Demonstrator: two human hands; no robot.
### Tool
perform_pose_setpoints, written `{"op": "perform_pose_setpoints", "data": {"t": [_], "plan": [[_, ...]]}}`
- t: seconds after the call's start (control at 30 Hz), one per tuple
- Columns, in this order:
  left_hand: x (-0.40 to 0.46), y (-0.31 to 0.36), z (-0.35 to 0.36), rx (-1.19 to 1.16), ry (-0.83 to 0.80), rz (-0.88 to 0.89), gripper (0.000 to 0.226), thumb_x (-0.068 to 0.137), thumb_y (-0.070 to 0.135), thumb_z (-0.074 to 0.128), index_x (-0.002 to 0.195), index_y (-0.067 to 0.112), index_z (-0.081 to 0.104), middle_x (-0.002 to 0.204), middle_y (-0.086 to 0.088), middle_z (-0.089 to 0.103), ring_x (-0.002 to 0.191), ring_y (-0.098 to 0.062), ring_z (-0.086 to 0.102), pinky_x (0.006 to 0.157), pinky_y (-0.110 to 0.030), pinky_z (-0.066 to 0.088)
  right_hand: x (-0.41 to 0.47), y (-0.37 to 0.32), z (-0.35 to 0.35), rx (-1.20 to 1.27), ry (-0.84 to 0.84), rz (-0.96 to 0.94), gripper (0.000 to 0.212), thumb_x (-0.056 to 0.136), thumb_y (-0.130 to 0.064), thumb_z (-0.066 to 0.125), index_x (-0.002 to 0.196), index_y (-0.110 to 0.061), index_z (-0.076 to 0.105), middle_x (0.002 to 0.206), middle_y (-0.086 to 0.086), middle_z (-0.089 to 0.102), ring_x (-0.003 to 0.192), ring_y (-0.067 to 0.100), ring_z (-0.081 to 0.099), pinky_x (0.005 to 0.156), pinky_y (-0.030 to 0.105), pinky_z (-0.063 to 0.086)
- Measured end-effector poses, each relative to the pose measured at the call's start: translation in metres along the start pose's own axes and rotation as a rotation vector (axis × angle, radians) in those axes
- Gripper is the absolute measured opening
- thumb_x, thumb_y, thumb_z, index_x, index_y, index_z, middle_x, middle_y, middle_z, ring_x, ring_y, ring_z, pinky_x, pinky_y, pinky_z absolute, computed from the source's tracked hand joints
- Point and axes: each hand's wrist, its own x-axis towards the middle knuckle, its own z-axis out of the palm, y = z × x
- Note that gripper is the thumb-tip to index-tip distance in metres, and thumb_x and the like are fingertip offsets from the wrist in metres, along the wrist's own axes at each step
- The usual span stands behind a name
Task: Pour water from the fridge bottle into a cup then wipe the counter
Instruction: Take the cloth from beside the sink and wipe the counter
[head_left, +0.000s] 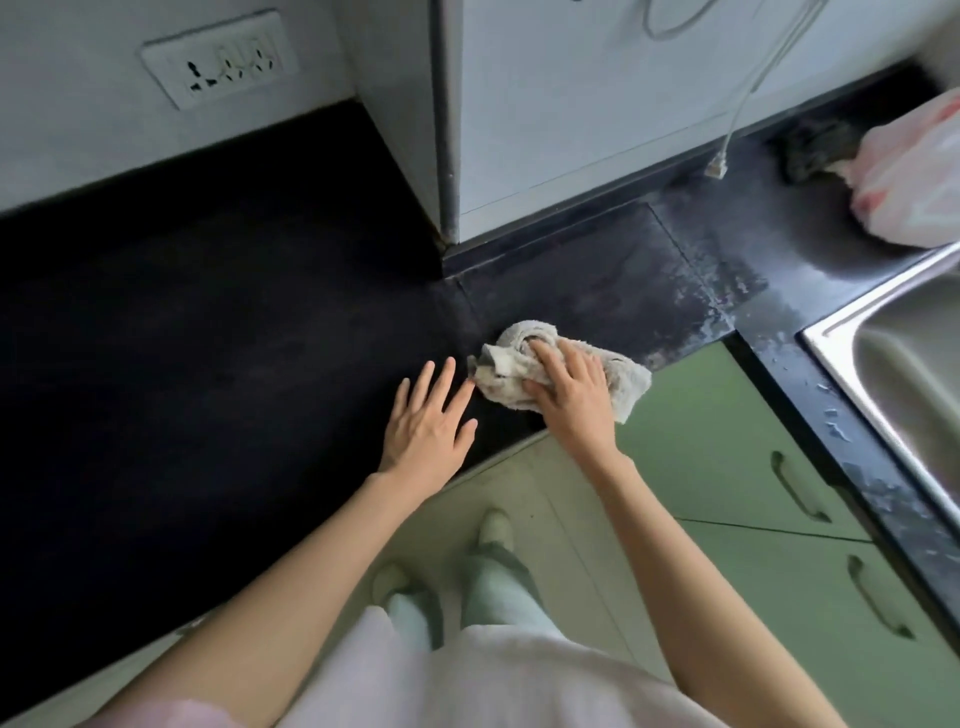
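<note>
Counter: dark stone, L-shaped, running from the far left wall round to the sink side on the right. The wiping step is in hand; no bottle or cup in view.

Right hand: fingers curled into a bunched grey cloth, thumb tucked against its near edge, palm bearing down. Cloth sits at the near edge of the counter, at the inner corner where the two runs meet, partly overhanging the green cabinet front.

Left hand: fingers straight and a little spread, lying flat on the counter just left of the cloth, holding nothing. Fingertips near the cloth; contact with it not clear.

Outward: water film and droplets show to the far right of the cloth, continuing along the narrow strip beside the steel sink. A white plug and cord hang to the counter farther back; a pink plastic bag lies at far right.

Judgement: the wet patch remains unwiped. Next move calls for pushing the cloth right and away, across the droplets, with pressure kept flat, staying clear of the plug.
</note>
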Motion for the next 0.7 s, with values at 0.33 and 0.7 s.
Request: {"op": "perform_pose_setpoints", "data": {"t": [0.33,0.7], "plan": [[0.03,0.031,0.01,0.04,-0.027,-0.104,0.061,0.09,0.035,0.057,0.143,0.01,0.04,0.152,-0.013,0.033,0.139,-0.036,0.034,0.106,-0.055,0.037,0.133,0.075,-0.032,-0.046,0.107,0.285,0.046,0.093,-0.039,0.052,0.135,-0.021,0.049,0.13,0.014,0.051,0.121,0.036,0.043,0.108,0.043,0.026],[0.03,0.029,0.014,0.072,-0.008,-0.094,0.061,0.093,0.044,0.028,0.146,0.013,0.035,0.153,-0.01,0.033,0.141,-0.033,0.03,0.108,-0.052,0.034,0.149,0.04,-0.008,0.005,-0.249,-0.571,0.048,0.091,-0.042,0.049,0.134,-0.021,0.054,0.13,0.014,0.056,0.119,0.033,0.051,0.104,0.045,0.036]]}}
